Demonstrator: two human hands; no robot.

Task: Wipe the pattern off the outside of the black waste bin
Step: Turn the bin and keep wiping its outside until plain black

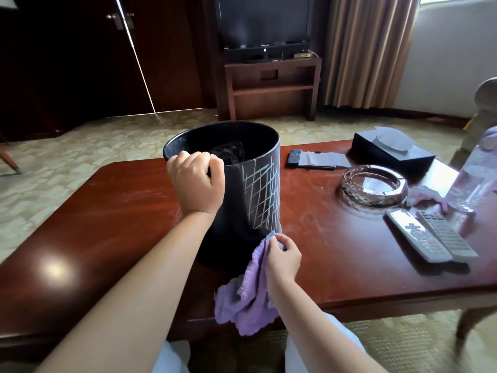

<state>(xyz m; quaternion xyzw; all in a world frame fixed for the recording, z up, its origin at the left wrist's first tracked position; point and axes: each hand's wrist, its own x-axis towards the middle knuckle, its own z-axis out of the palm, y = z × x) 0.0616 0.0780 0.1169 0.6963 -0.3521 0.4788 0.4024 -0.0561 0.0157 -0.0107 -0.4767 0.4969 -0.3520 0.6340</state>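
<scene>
The bin's (pixel 236 200) base sat hidden behind the cloth (pixel 248 297) pinched by the right hand (pixel 282 255); pale crosshatched lines (pixel 262 195) marked its side, the left hand (pixel 196 181) gripping its rim.

A hotel-like room: television (pixel 263 21) on stand, curtains (pixel 368 49), coffee table (pixel 107 224).

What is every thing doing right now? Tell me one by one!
Black waste bin: upright on the table, chalky grid pattern still on its side.
Left hand: grips the bin's rim.
Right hand: pinches the purple cloth.
Purple cloth: top corner against the bin's base, rest hanging.
Glass ashtray: empty.
Two remotes: lying side by side.
TV: off.
</scene>
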